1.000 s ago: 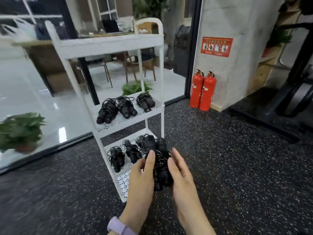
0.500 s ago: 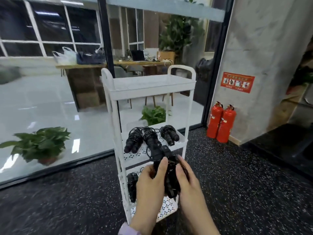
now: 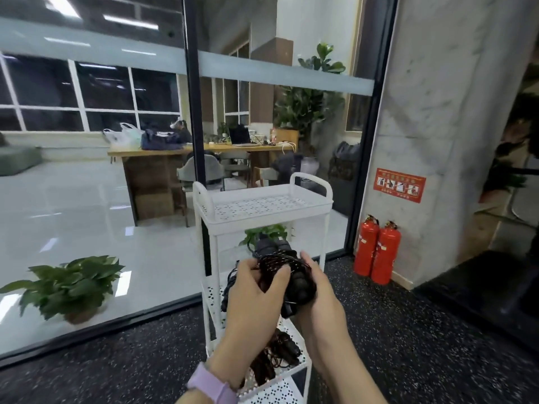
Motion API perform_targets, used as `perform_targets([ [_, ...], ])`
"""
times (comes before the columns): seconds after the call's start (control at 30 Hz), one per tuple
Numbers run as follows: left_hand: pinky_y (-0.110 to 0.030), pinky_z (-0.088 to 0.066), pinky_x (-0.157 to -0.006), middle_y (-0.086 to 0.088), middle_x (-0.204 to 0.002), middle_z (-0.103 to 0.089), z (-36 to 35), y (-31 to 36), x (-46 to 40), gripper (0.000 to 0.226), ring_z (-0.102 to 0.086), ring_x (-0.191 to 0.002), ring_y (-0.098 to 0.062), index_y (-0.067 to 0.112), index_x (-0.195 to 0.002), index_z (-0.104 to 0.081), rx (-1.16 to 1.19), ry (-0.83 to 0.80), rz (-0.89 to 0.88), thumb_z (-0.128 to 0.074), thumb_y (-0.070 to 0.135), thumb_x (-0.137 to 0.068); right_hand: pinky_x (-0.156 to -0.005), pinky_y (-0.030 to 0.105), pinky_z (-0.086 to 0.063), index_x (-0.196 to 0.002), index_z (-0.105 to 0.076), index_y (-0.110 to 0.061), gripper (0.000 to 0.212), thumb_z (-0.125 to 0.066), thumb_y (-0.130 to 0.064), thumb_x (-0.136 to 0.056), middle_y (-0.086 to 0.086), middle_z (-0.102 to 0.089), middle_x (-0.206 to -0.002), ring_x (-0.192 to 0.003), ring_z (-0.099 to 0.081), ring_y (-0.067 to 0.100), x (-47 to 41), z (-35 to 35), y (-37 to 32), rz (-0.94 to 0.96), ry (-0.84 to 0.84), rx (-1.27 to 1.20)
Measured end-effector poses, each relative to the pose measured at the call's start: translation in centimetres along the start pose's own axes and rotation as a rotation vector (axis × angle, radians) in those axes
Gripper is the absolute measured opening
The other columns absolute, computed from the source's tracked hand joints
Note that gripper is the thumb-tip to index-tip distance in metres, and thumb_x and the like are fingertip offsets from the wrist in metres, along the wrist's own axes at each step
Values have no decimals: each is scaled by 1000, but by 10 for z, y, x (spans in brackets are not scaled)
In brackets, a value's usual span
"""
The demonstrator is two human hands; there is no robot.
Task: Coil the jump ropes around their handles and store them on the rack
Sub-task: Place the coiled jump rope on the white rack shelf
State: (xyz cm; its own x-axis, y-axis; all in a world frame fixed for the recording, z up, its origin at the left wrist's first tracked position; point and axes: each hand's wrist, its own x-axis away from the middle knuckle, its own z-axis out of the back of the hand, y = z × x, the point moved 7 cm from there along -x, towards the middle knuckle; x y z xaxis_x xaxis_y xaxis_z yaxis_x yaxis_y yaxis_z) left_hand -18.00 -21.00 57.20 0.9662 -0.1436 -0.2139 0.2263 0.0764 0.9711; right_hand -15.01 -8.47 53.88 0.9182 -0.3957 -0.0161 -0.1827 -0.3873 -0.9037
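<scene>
Nearest the camera, a lilac watch (image 3: 214,384) on the left wrist. Both hands are up in front of the chest holding one coiled jump rope (image 3: 287,275): the left hand (image 3: 256,295) has fingers curled over the wound cord, likely to keep the loops from slipping off the handles, and the right hand (image 3: 320,290) cups the handle ends from the right and below, fingers wrapped round them. So each grip is closed on the bundle, which hangs in the air in front of the middle level of the white rack (image 3: 326,199), touching no shelf that I can make out. Looks wound and ready to store; next is probably setting it on a shelf. Lower shelf (image 3: 280,389) already holds coiled ropes (image 3: 280,352), laid flat on the perforated tray so they stay put. Another dark bundle (image 3: 230,290) sits on the middle shelf, mostly hidden by the left hand. Top tray (image 3: 262,204) shows nothing on it, so it seems the free spot. Speckled dark floor (image 3: 423,330) under the rack. Beyond: two red fire extinguishers (image 3: 377,252) against the marble pillar (image 3: 437,112), a potted plant (image 3: 73,284) behind the glass wall, and far back a long desk (image 3: 175,154) with bags and a laptop.
</scene>
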Motion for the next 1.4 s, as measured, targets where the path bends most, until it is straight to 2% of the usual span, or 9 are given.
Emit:
perform_targets([
  [0.1,-13,-53,-64,12,-104,-73,9,29,-7,62,-71,-84,2,32,-126,-45,27,-46,-56,-77,50,-76,-93,38,-50,-135,-67,-36,43,-57,-58,-99,4,-70,-134,-125,-65,23,-8,-18,-23,42,-18,46],
  [0.23,-3,-45,-64,20,-102,-64,28,73,-28,41,-64,-86,10,37,-109,-48,-190,13,-147,-77,47,-82,-113,47,-46,-142,-60,-35,53,-53,-62,-96,-2,-62,-146,-137,-56,20,-23,-49,-59,120,-84,139],
  [0.47,-13,-39,-46,2,-72,-69,45,132,-93,32,-64,-64,-7,18,-79,-64,-577,-36,-251,-66,48,-90,-76,40,-62,-112,-73,-19,39,-37,-35,-112,12,-75,-112,-106,-72,29,-69,-96,-100,183,-104,266],
  [0.67,-47,-36,-100,8,-68,-58,54,139,-160,50,-53,-71,-15,25,-74,-49,-1045,8,-261,-47,71,-92,-74,36,-61,-114,-63,-16,34,-35,-35,-113,17,-68,-117,-104,-68,26,-125,-127,-106,133,-135,305],
  [0.83,-50,-28,-106,7,-67,-64,61,115,-198,61,-61,-79,-17,25,-74,-57,-1201,-55,-237,-35,80,-90,-106,45,-49,-126,-54,-27,31,-30,-41,-112,2,-61,-123,-117,-59,20,-161,-137,-98,143,-177,598],
  [1.03,-50,-26,-105,-4,-86,-65,65,82,-216,70,-49,-114,-32,21,-63,-57,-1373,-106,-212,-29,80,-90,-94,34,-40,-148,-44,-21,43,-28,-38,-112,1,-55,-132,-117,-53,18,-179,-151,-87,209,-280,966],
  [1.23,-54,-20,-112,-5,-99,-64,57,74,-219,70,-46,-120,-30,21,-72,-63,-1459,-96,-187,-24,74,-93,-107,44,-41,-103,-54,-18,35,-24,-33,-111,7,-57,-119,-117,-54,28,-189,-146,-79,188,-282,1208],
  [1.33,-54,-18,-118,-2,-88,-60,61,77,-214,65,-50,-118,-29,19,-63,-55,-1381,-14,-257,-32,70,-97,-121,47,-30,-156,-38,-25,56,-27,-54,-109,4,-42,-161,-147,-39,29,-186,-143,-81,147,-263,1121],
  [1.4,-55,-15,-121,-2,-99,-66,64,78,-208,54,-52,-120,-28,20,-79,-62,-1345,36,-316,-38,64,-99,-124,47,-24,-163,-24,-31,66,-27,-64,-106,-1,-28,-169,-154,-29,26,-179,-135,-88,164,-229,1038],
])
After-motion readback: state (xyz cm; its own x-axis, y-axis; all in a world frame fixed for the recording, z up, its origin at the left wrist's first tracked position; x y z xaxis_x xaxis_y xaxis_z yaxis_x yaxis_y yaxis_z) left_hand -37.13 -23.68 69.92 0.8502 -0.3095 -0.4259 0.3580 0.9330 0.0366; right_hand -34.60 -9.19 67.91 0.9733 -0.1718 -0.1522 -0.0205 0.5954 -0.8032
